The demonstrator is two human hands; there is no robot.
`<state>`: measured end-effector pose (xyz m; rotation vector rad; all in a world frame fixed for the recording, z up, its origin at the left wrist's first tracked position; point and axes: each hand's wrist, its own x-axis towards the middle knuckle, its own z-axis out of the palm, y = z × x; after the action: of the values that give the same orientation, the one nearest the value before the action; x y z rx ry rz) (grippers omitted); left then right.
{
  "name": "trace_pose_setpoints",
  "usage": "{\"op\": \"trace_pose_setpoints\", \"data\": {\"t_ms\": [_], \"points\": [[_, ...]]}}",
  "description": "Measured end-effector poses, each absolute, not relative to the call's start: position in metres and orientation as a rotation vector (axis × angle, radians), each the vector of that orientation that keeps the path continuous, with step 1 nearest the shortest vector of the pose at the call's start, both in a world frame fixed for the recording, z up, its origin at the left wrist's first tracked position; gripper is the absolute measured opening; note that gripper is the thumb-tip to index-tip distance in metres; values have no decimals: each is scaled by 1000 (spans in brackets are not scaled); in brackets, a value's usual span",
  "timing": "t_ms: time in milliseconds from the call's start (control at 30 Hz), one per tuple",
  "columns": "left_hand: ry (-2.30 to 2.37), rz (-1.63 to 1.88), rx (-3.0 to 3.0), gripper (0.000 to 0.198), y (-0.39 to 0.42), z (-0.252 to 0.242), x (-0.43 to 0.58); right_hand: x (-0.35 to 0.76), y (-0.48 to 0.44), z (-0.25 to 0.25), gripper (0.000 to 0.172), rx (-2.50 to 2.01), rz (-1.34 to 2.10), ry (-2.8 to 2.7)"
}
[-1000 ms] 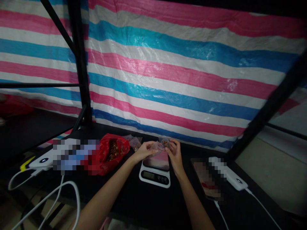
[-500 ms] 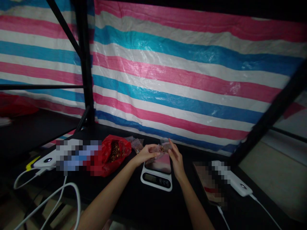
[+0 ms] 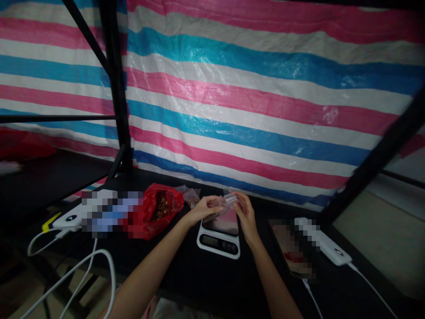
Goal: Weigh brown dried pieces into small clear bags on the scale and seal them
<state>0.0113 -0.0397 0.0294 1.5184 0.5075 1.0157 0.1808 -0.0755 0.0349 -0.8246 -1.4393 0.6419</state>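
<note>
Between my two hands, above the scale's plate, is a small clear plastic bag (image 3: 229, 200) with some small pieces in its lower part. My left hand (image 3: 206, 208) pinches its left side with thumb and fingers. On its right side, my right hand (image 3: 245, 212) grips the upper edge. Beneath them stands a white kitchen scale (image 3: 219, 246) with a shiny plate and a dark display; I cannot read the display. Left of the scale lies an open red plastic bag (image 3: 171, 201) of small brownish-gold pieces. Several small filled clear bags (image 3: 191, 197) lie behind my left hand.
A phone (image 3: 287, 248) and a white power bank (image 3: 338, 253) with cables lie at the right. Another white power bank (image 3: 71, 218) and looping white cables are at the left. Black frame posts (image 3: 117, 88) and a striped tarp (image 3: 239, 115) stand behind the black table.
The clear bag has turned between my hands, and its pale upper part now shows flatter and brighter. My fingers have shifted along it. The view has moved slightly.
</note>
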Motion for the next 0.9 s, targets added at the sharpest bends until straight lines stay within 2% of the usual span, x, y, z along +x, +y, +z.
{"op": "trace_pose_setpoints", "data": {"t_ms": [133,300,433,567,800,900], "points": [[517,1037,1558,49,-39,32,10,178,-79,38,41,-789,647,-1365],[738,1251,1688,47,-26,28,4,183,-72,35,50,-827,674,-1226],[874,1378,1889,44,-26,29,1,190,-60,23,43,-862,729,-1130],[891,1296,2209,44,-40,32,14,191,-52,14,36,-816,771,-1030],[875,1029,2430,65,-55,30,33,194,-51,12,36,-854,766,-981],[863,1112,2409,57,-54,32,28,195,-52,13,37,-901,758,-974]]}}
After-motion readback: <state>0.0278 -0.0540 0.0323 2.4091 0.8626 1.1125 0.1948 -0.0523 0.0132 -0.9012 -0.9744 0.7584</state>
